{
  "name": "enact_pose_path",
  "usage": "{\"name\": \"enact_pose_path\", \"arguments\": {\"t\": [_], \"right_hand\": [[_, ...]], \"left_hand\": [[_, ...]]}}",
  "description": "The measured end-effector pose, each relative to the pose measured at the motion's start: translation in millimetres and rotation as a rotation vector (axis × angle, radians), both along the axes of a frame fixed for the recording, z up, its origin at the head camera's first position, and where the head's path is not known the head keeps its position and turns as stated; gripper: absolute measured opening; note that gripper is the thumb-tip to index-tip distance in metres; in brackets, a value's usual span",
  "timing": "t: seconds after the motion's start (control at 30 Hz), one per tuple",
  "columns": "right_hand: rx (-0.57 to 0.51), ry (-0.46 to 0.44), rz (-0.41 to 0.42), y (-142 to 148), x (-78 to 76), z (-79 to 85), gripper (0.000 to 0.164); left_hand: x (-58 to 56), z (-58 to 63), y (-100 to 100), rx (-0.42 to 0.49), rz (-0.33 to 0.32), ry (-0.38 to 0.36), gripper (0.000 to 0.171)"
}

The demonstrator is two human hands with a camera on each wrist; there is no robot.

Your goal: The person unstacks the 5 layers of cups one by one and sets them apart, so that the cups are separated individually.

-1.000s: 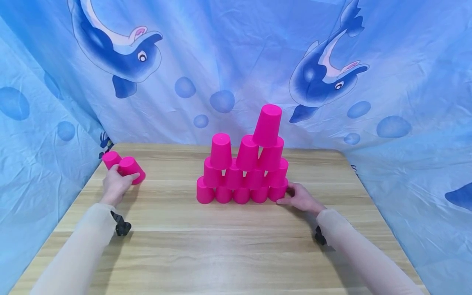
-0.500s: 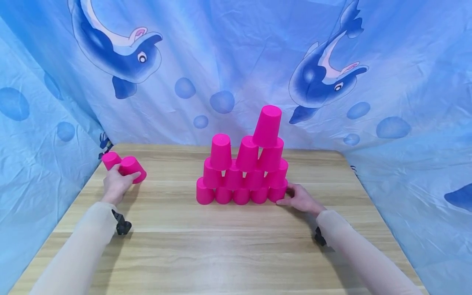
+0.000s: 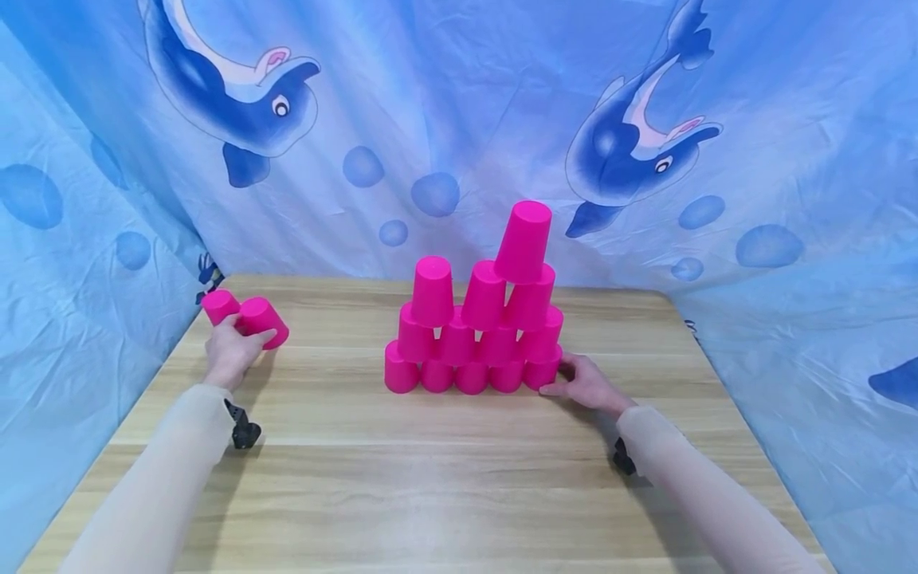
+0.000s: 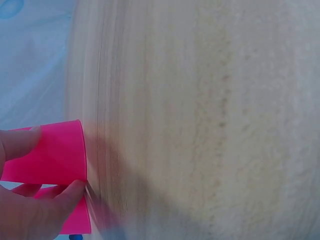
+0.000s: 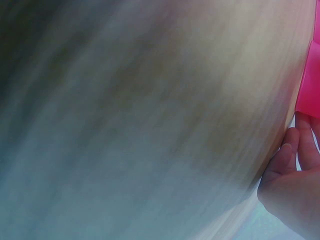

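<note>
At the far left of the table, my left hand (image 3: 231, 348) pinches a pink cup (image 3: 264, 317) that stands upside down, thumb on its near side. A second pink cup (image 3: 218, 304) stands just left of it; the fingers reach into the space between the two. In the left wrist view the thumb lies on the held cup (image 4: 57, 155). A pyramid of upside-down pink cups (image 3: 471, 351) rises mid-table, with three cups in its third tier and one cup (image 3: 525, 243) on top, over the right pair. My right hand (image 3: 590, 385) touches the bottom tier's rightmost cup (image 3: 541, 375) with extended fingers.
A wood-grain table (image 3: 423, 494) extends in front of the pyramid. Behind it and along both sides hangs a blue curtain (image 3: 473, 96) with dolphins and bubbles. Black cameras are strapped to both wrists.
My left hand and its cup have shifted slightly to the right and away from me, widening the gap to the neighbouring cup. My right hand and the pyramid stay put; the head view shifts slightly.
</note>
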State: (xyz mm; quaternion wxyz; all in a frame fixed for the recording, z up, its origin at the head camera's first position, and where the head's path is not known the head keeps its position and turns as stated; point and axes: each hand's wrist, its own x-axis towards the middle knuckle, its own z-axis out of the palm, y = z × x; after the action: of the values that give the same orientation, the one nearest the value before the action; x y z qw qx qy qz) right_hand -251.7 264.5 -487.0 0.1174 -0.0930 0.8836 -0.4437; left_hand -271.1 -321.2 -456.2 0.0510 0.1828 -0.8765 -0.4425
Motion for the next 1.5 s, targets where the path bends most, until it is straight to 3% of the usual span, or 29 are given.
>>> {"name": "enact_pose_path", "arguments": {"t": [0.57,0.77,0.93,1.17,1.27,1.5], "right_hand": [[0.007,-0.002,-0.011,-0.5,1.2,0.0,0.064],[-0.004,-0.012,-0.002,0.6,0.3,-0.9,0.063],[-0.019,-0.024,-0.004,1.1,-0.3,-0.9,0.06],[-0.015,-0.019,-0.001,1.4,0.8,-0.7,0.06],[-0.017,-0.021,-0.001,1.5,0.6,-1.2,0.06],[-0.025,0.03,0.043,1.2,0.1,-0.9,0.062]], "left_hand": [[2.8,-0.2,1.1,-0.043,-0.009,0.026,0.069],[16.3,19.2,12.8,-0.127,-0.028,0.043,0.077],[25.8,43.1,20.3,-0.136,-0.042,-0.033,0.101],[30.7,65.2,31.1,-0.19,-0.078,-0.088,0.113],[30.5,78.8,47.9,-0.265,-0.094,-0.037,0.113],[37.8,117.1,111.7,-0.324,-0.218,0.269,0.089]]}}
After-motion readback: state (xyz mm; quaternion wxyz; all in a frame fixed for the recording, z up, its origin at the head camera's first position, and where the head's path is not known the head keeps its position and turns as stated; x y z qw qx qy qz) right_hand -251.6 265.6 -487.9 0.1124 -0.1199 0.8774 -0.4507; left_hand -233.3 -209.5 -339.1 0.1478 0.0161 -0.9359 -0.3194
